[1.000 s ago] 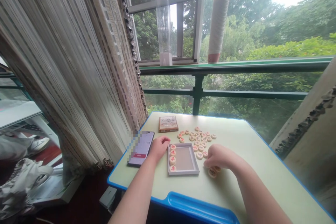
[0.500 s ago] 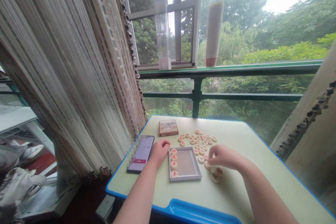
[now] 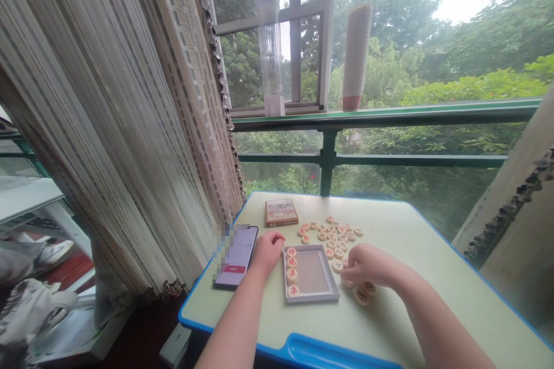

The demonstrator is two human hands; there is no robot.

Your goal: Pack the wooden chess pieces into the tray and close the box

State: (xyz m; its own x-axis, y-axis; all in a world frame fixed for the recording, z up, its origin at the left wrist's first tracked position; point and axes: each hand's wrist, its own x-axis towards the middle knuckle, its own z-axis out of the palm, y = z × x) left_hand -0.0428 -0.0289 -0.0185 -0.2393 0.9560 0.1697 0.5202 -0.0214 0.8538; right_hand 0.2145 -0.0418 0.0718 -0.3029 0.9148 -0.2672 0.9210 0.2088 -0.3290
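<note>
My left hand [image 3: 269,251] rests on the table, loosely closed, with its fingertips close by the upper left corner of a shallow open box [image 3: 310,299]; I see nothing in its fingers. Inside the box, a column of round Chinese chess pieces with red characters [image 3: 292,275] runs along the left wall. My right hand [image 3: 367,268] is to the right of the box, its fingers bent down and pinched on a pale Chinese chess piece [image 3: 347,282], mostly covered by the fingertips. Just below that hand lie a few more pieces [image 3: 362,296]. A loose cluster of pieces [image 3: 331,236] spreads beyond the box.
A phone [image 3: 237,256] lies left of my left hand. Farther back is a printed box [image 3: 281,211]. The table [image 3: 389,219] has a blue rim and a blue tray groove [image 3: 337,353] at the front. A stack of cups [image 3: 357,57] and a clear tube [image 3: 270,49] stand on the sill.
The whole view has shifted slightly, moving everything a little right and down. My right hand has lowered a bit over the pieces. The left hand keeps its place by the box.
</note>
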